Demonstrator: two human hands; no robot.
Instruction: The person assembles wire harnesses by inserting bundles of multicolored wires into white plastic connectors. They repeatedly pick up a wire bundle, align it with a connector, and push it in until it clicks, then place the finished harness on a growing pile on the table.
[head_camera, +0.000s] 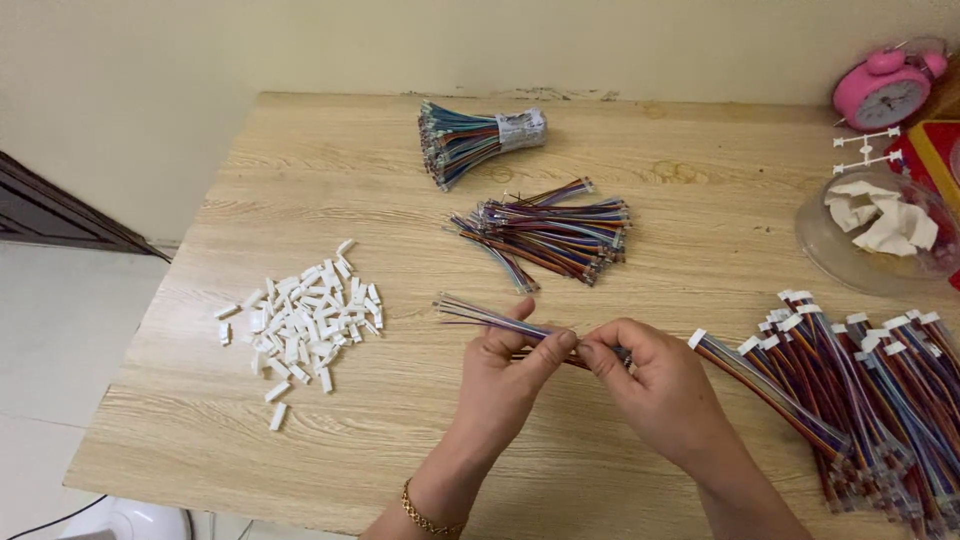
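- Wire bundle (492, 318), a short flat strip of coloured strands, is pinched between both hands just above the table (400, 460), near the front edge, middle of the view.
- Left hand (508, 372) is mostly closed, thumb and forefinger clamped on the strip with its free end poking out to the left. Gold bracelet (425, 520) on that wrist.
- Right hand (655, 378) is closed too, fingertips meeting the left ones right at the strip. Can't tell whether it has a small piece in there, it's hidden.
- My take on doing this bit well: grip close to the end so the strands stay flat and side by side, and don't let them twist.
- Right of the hands, a big heap of finished cables (860, 400) with white ends.
- Left, well apart, a loose pile of small white plastic plugs (300, 325).
- Further back, a loose batch of wires (550, 235), and beyond it a taped bundle (470, 140).
- Containers: a clear bowl (830, 262) at the right edge holds crumpled white paper scraps (885, 218), nothing else visible in it.
- Far corner, a pink alarm clock (885, 90).
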